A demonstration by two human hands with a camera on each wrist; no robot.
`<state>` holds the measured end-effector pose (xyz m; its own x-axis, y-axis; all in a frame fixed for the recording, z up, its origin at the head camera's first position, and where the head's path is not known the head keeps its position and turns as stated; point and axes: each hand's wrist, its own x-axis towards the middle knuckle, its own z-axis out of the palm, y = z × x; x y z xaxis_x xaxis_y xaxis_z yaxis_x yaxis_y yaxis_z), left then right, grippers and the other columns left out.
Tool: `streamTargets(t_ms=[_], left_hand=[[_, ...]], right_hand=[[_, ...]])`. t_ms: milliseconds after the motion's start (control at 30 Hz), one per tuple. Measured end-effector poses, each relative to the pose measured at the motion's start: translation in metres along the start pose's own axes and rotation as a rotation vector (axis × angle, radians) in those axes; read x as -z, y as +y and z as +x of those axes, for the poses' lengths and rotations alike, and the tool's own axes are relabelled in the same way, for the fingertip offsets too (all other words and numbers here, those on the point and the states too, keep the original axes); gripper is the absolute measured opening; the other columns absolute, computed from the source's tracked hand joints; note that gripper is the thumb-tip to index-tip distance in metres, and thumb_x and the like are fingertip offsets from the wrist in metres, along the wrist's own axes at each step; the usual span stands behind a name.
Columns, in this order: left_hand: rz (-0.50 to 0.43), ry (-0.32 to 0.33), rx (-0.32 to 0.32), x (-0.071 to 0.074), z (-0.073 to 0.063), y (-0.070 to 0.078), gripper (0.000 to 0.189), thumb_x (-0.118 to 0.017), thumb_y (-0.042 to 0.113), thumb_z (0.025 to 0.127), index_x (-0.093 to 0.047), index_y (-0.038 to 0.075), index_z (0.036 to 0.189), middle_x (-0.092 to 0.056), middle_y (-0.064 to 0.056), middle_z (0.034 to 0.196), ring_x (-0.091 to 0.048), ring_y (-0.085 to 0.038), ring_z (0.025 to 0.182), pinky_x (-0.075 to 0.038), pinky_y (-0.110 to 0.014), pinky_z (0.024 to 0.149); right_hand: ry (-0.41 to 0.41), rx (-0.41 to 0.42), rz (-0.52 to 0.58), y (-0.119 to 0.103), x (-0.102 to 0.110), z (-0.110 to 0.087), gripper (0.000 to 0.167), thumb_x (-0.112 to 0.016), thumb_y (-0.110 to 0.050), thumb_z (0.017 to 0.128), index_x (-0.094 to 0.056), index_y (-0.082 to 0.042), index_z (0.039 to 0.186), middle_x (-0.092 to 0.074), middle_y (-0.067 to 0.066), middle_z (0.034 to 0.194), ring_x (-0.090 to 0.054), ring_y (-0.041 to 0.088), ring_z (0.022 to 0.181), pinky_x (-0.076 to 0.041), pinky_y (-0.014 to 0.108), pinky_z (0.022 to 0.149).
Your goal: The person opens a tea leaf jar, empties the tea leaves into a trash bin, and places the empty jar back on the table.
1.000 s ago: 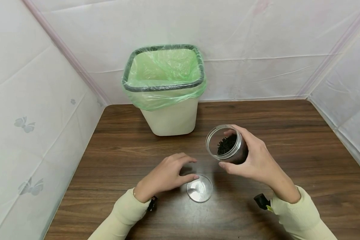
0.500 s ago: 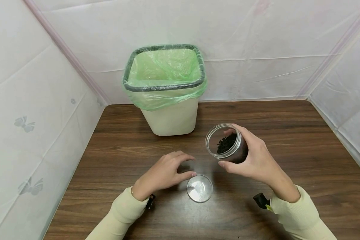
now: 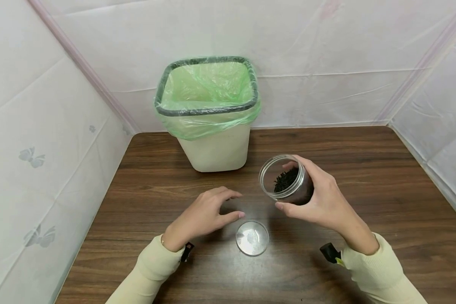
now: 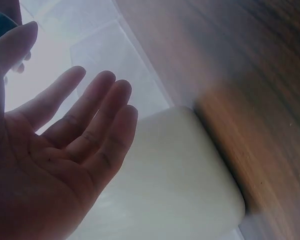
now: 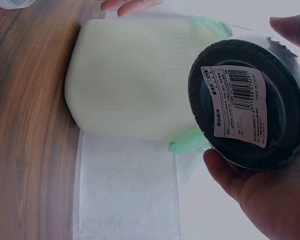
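My right hand [image 3: 323, 198] grips a clear jar [image 3: 302, 190] around its side, tilted with its open mouth toward the left. Dark, shred-like pieces, perhaps tea leaves [image 3: 286, 180], lie inside it. The right wrist view shows the jar's base with a barcode label [image 5: 240, 107]. A clear round lid [image 3: 252, 238] lies flat on the table below the jar. Up and left of the lid, my left hand [image 3: 205, 211] hovers with fingers apart and relaxed, touching nothing. In the left wrist view its palm [image 4: 45, 170] holds nothing.
A cream bin [image 3: 218, 150] with a green bag liner [image 3: 209, 126] and a dark rim ring [image 3: 209, 110] stands at the back, left of the jar. White sheeting [image 3: 346, 63] surrounds the brown wooden table [image 3: 144, 177] at the back and sides.
My left hand has drawn back from the lid, moving left and slightly up. My right hand and the jar have risen slightly in view; the lid stays put.
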<state>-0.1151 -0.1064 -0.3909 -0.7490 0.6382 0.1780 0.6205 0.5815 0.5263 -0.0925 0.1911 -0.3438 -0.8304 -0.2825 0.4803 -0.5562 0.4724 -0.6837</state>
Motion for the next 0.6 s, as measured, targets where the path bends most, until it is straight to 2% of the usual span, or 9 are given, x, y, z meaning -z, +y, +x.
streamTargets(t_ms=[333, 600], left_hand=[[0.028, 0.073, 0.016, 0.011, -0.001, -0.008, 0.043, -0.074, 0.041, 0.092, -0.069, 0.013, 0.124, -0.068, 0.001, 0.112, -0.066, -0.019, 0.100, -0.053, -0.037, 0.084], [0.022, 0.095, 0.028, 0.018, -0.002, -0.011, 0.042, -0.074, 0.040, 0.092, -0.070, 0.014, 0.124, -0.068, 0.003, 0.110, -0.065, -0.017, 0.099, -0.054, -0.036, 0.082]], right_hand=[[0.029, 0.015, -0.002, -0.001, -0.001, 0.004, 0.093, -0.096, -0.015, 0.058, -0.054, -0.021, 0.141, -0.064, -0.008, 0.117, -0.063, 0.011, 0.100, -0.045, 0.019, 0.089], [0.037, 0.013, 0.021, -0.002, -0.001, 0.007, 0.093, -0.096, -0.014, 0.059, -0.054, -0.022, 0.141, -0.065, 0.000, 0.115, -0.064, 0.013, 0.097, -0.047, 0.020, 0.085]])
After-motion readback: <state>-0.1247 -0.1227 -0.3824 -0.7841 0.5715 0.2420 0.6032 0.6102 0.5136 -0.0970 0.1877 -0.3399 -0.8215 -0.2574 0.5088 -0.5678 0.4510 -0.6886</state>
